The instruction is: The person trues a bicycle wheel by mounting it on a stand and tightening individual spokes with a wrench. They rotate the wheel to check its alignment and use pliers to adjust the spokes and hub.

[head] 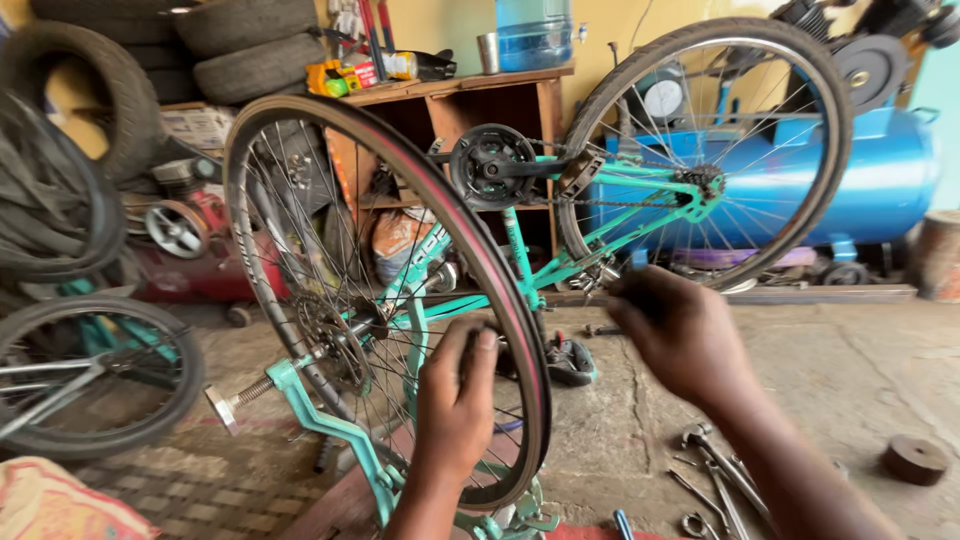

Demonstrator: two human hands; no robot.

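A bicycle wheel (300,140) with a dark rim and a cassette stands in a teal truing stand (330,425). My left hand (455,400) grips the wheel's rim near its lower right side, fingers wrapped over the edge. My right hand (675,330) hovers to the right of the rim, blurred, fingers curled; whether it holds anything I cannot tell. Behind stands an upside-down teal bicycle (560,255) with its rear wheel (830,150), chain and crank (490,165) showing.
Spanners and other tools (715,480) lie on the concrete floor at lower right, near a round disc (915,458). A blue compressor tank (890,180), a wooden shelf (480,100), stacked tyres (250,50) and another bicycle wheel (90,375) surround the spot.
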